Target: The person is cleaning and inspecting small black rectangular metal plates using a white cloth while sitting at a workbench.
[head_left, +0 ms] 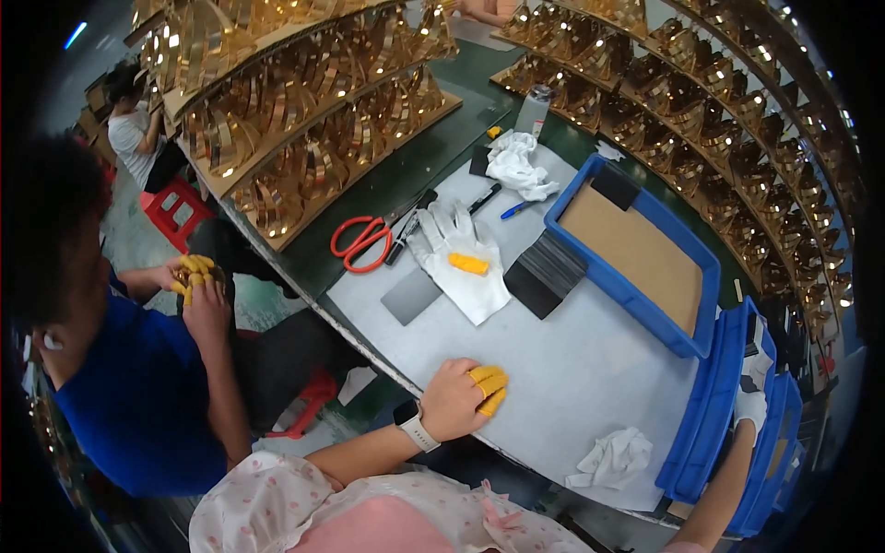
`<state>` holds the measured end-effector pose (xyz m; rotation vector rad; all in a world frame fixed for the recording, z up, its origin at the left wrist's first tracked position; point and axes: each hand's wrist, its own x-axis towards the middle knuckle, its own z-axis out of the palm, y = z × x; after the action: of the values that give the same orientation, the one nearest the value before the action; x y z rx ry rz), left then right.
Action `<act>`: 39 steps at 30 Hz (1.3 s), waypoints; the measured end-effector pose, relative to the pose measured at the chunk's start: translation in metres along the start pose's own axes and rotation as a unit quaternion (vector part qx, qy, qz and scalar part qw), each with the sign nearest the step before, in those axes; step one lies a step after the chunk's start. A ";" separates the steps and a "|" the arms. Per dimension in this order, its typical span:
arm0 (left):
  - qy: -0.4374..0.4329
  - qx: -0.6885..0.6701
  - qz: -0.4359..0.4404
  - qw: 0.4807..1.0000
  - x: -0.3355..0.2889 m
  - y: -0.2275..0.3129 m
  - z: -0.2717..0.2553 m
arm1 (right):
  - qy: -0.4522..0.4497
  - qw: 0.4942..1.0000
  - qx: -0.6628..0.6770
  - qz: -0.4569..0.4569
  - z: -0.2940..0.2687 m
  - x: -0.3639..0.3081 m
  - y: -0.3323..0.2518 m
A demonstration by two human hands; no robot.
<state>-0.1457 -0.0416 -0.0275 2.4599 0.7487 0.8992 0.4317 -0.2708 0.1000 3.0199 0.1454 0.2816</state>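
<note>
My left hand (464, 398), with yellow finger covers and a pale watch on the wrist, rests at the near edge of the white-covered table. Its fingers are curled and close together; whatever is under them, if anything, is hidden. My right hand (751, 408), in a white glove, reaches to the blue trays (705, 405) at the right. It is beside dark and silvery flat pieces (756, 355), its fingers too small to make out. A stack of black plates (546, 275) stands mid-table, next to a white glove (461, 253) with a yellow finger cover (468, 264) on it.
A blue tray (705, 304) with a brown board inside lies right of the stack. Red-handled scissors (361, 244), a marker, a blue pen (513, 210) and crumpled cloths (616, 458) lie about. Racks of shiny gold pieces (304, 138) line the back. A blue-shirted co-worker (138, 396) sits left.
</note>
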 end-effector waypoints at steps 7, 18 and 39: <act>-0.002 0.004 0.004 1.000 0.002 0.004 0.005 | 0.012 0.999 0.003 0.039 -0.025 -0.008 0.016; -0.010 0.015 0.015 1.000 0.006 0.007 0.002 | 0.028 0.998 0.009 0.057 -0.027 -0.007 0.003; -0.028 0.008 0.013 0.999 0.008 0.008 0.002 | 0.061 0.986 0.153 -0.014 -0.036 0.003 0.027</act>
<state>-0.1366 -0.0432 -0.0209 2.5039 0.7094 0.8319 0.4306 -0.2937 0.1384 3.3003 0.2632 0.4853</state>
